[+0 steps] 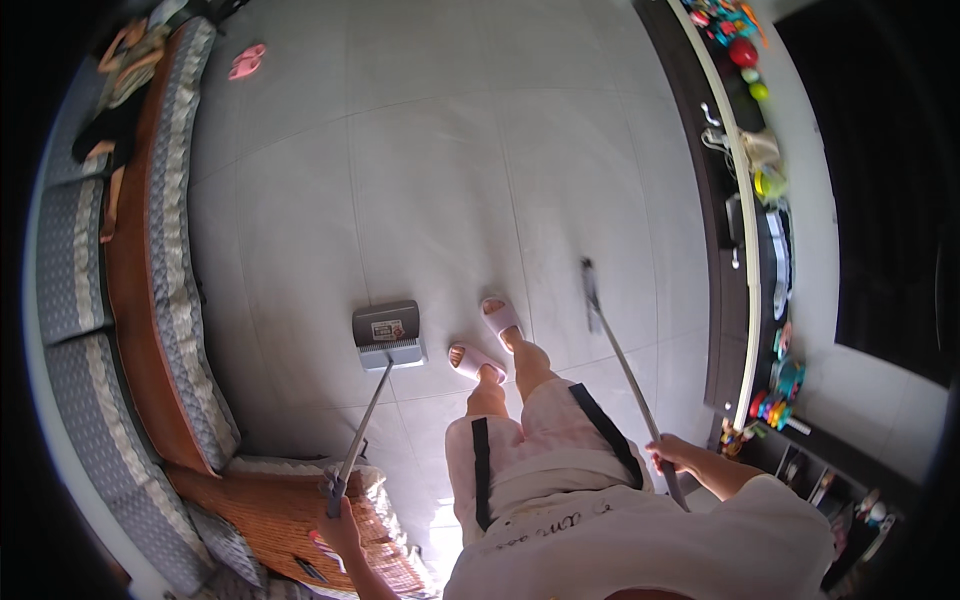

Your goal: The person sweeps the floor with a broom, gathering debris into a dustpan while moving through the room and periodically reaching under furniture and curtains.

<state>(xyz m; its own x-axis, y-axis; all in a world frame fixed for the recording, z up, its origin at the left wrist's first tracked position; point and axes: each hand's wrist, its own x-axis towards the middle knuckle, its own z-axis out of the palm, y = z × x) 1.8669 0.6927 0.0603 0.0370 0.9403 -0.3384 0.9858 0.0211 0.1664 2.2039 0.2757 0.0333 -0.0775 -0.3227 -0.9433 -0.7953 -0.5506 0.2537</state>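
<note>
My left hand [343,529] grips the handle of a long-handled dustpan [385,328]. Its grey pan rests on the tiled floor, left of my feet, with a comb of teeth along the pan and a label bearing writing on its dark part. In my right hand [673,453] is the pole of a broom [590,289]. The dark broom head is blurred and lies low over the floor, ahead and to the right of my feet; whether the bristles touch the tiles I cannot tell.
A long sofa [169,247] with grey cushions runs along the left, and a person [124,97] lies on it. Pink slippers [247,61] sit on the floor near its far end. A dark TV cabinet [709,225] lines the right side, with toys [742,52] on top.
</note>
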